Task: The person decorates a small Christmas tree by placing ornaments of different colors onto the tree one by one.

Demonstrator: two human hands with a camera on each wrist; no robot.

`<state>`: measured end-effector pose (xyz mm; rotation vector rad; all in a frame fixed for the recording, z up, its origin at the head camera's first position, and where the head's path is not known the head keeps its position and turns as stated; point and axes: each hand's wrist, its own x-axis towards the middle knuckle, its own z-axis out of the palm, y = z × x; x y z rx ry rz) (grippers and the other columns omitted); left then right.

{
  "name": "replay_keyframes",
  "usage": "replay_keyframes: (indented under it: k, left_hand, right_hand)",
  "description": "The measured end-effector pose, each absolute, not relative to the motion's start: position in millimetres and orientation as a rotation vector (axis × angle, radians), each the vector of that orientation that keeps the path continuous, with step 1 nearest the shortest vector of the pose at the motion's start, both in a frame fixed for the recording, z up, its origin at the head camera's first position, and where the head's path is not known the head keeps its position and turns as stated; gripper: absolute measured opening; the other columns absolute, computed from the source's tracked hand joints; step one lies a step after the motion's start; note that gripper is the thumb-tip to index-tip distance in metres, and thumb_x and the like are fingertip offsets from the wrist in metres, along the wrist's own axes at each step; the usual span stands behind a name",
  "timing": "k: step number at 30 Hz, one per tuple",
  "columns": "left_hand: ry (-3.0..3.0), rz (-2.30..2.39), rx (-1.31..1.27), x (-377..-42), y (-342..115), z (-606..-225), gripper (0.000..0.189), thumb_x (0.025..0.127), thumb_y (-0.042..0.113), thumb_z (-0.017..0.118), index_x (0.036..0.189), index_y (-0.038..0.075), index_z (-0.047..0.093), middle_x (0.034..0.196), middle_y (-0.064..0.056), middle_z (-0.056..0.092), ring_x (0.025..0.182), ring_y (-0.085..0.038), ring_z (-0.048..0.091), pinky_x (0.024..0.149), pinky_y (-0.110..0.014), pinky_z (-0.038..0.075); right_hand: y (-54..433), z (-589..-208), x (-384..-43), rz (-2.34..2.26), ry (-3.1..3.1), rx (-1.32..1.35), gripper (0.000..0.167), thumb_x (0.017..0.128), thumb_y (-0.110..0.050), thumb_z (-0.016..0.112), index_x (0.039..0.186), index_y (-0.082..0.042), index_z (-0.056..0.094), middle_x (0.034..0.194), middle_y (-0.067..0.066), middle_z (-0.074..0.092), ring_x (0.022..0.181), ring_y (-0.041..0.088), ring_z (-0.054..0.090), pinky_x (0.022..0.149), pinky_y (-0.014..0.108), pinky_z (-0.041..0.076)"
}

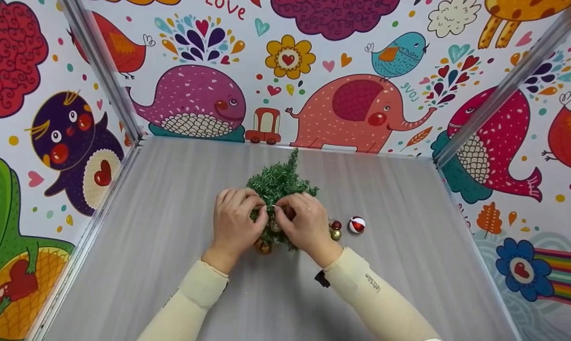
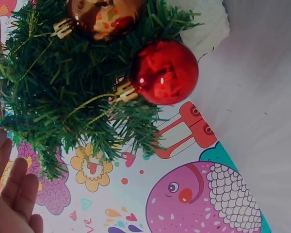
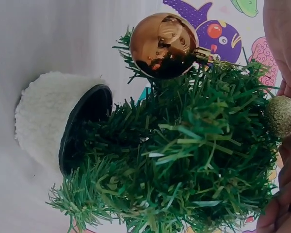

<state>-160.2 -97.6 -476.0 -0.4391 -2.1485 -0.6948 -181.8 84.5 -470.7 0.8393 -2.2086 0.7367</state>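
Observation:
A small green artificial Christmas tree (image 1: 281,177) stands in a white fuzzy pot (image 3: 46,116). At its near side, my left hand (image 1: 235,218) and right hand (image 1: 306,220) meet, thumb and forefinger of each pinched close together. A thin pale bit, apparently the string of a gold glitter bauble (image 3: 282,116), shows between the fingertips; the fingers hide most of it. That bauble hangs just below them, against the branches. Lower on the tree hang a shiny copper bauble (image 3: 164,46) and a shiny red bauble (image 2: 166,73) on gold strings.
Right of the tree, a red-and-white bauble (image 1: 357,225) lies on the grey tabletop (image 1: 181,189). Small dark red (image 1: 336,225) and gold baubles (image 1: 336,235) lie beside my right wrist. Printed panels (image 1: 266,28) with metal edges enclose the table's back and sides.

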Motion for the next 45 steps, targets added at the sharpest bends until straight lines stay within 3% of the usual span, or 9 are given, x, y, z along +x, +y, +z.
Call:
replay_keyframes:
  k: [31, 45]
  left_hand:
    - [-2.269, -0.718, -0.522, -160.6, -100.5, -477.9, 0.004, 0.079, 0.013, 0.075, 0.077, 0.014, 0.072, 0.095, 0.000, 0.065, 0.087, -0.023, 0.061, 0.083, -0.042, 0.047]
    - [-2.279, -0.711, -0.514, -159.0, -102.6, -477.6, 0.004, 0.081, 0.015, 0.075, 0.078, 0.015, 0.071, 0.097, -0.001, 0.064, 0.087, -0.024, 0.061, 0.085, -0.044, 0.047]
  right_hand:
    - [83.4, -471.2, -176.9, 0.675, -2.362, 0.793, 0.005, 0.086, -0.021, 0.070, 0.085, -0.019, 0.074, 0.069, -0.009, 0.061, 0.059, 0.008, 0.052, 0.050, 0.029, 0.044]
    - [85.0, -472.1, -176.2, 0.691, -2.309, 0.826, 0.007, 0.089, -0.024, 0.070, 0.088, -0.019, 0.075, 0.073, -0.009, 0.064, 0.063, 0.009, 0.054, 0.051, 0.030, 0.047]
